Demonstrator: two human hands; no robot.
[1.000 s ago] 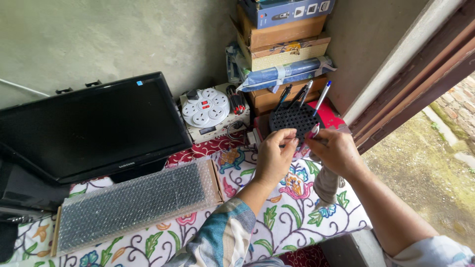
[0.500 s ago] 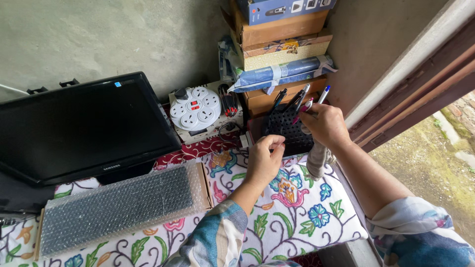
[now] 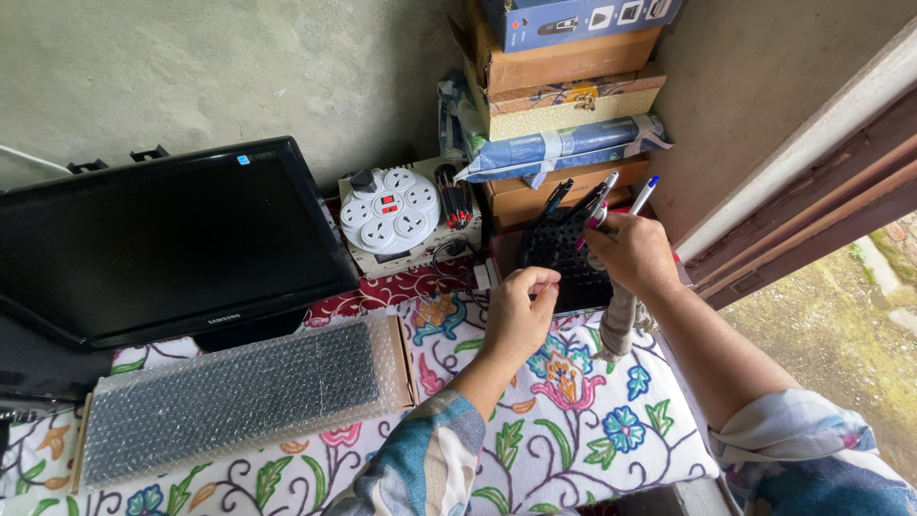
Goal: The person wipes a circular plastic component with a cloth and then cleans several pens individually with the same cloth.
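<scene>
Worktop layout, wall to front edge

Monitor (image 3: 172, 239) stands left, wrapped keyboard (image 3: 239, 397) before it; power strip (image 3: 392, 210) sits right of the monitor, pen holder (image 3: 564, 253) further right, stacked boxes (image 3: 564, 86) behind the holder.

A black monitor (image 3: 162, 239) is filling the upper left. A white round power strip (image 3: 390, 210) is showing red switches at upper centre. Bright flowers are sprawling over the white cloth (image 3: 573, 430) below. The mesh pen holder (image 3: 564, 253) is looking black, possibly dark grey.

black mesh pen holder (image 3: 564, 253) | upright on floral cloth | pens (image 3: 611, 191) standing tilted inside
</scene>
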